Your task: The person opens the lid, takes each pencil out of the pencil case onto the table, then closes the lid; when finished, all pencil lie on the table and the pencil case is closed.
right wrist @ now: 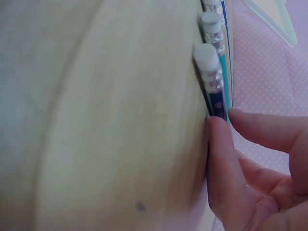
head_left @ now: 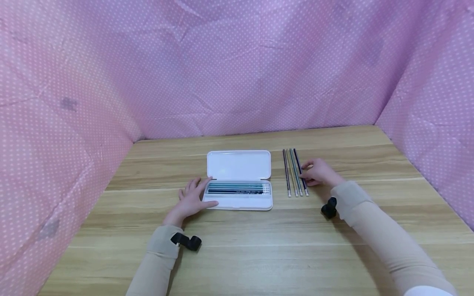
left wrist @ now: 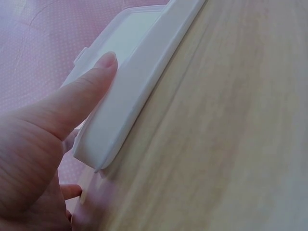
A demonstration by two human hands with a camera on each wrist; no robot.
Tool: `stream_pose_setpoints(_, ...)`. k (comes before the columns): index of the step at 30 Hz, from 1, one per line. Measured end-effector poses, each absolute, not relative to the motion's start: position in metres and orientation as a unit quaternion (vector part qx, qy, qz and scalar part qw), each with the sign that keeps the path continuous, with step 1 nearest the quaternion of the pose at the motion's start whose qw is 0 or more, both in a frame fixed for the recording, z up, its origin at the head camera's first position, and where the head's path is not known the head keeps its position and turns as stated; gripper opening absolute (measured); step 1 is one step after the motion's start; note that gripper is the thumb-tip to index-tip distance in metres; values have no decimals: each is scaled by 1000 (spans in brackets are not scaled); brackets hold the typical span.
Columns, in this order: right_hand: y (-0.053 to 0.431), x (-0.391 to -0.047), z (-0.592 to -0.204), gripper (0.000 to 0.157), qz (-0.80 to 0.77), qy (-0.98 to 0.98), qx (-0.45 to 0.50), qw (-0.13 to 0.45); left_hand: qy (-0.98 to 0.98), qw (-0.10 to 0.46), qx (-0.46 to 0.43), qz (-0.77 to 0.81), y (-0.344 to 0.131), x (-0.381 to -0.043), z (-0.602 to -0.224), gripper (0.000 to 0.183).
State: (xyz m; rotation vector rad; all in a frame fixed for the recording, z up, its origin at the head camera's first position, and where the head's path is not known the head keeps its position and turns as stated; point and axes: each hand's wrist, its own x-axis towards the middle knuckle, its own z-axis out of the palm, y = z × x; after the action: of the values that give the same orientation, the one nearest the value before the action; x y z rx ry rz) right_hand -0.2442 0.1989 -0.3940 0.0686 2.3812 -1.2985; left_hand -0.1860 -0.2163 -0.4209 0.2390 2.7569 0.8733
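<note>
An opened white pencil case (head_left: 238, 204) lies mid-table, its lid (head_left: 238, 164) folded back. Several teal and dark blue pencils (head_left: 234, 191) fill its rear compartment. My left hand (head_left: 190, 203) rests on the case's left end, fingers spread; in the left wrist view the thumb (left wrist: 91, 86) lies along the front part. To the right of the case, several pencils with white erasers lie side by side, eraser ends toward me. My right hand (head_left: 319, 172) pinches the rightmost, a dark blue pencil (right wrist: 218, 102), between thumb and finger. A teal pencil (head_left: 296, 172) lies just left of it.
A yellowish pencil (head_left: 291, 172) and a dark purplish pencil (head_left: 286, 172) lie farther left in that row. The wood-grain table (head_left: 244, 255) is bordered by pink dotted cloth (head_left: 237, 74) at the back and sides. Both wrists carry small black cameras.
</note>
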Motion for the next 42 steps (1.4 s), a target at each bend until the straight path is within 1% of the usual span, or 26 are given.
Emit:
stream_pose_setpoints(5, 201, -243, -391, 47, -475, 854, 18, 213, 943, 119, 82, 300, -215, -186, -420, 90)
stream_pose_setpoints(11, 198, -241, -384, 47, -459, 866, -5, 197, 943, 121, 77, 300, -214, -186, -418, 89)
stream_pose_setpoints(21, 181, -236, -377, 47, -417, 889, -26, 188, 944, 123, 78, 296, -215, -185, -419, 89)
stream_pose_setpoints(31, 165, -232, -377, 45, -431, 881, -37, 189, 945, 122, 78, 293, -216, -186, -419, 89)
stream_pose_setpoints(42, 139, -220, -376, 46, -419, 883, -101, 187, 945, 120, 79, 295, -216, -186, -421, 89)
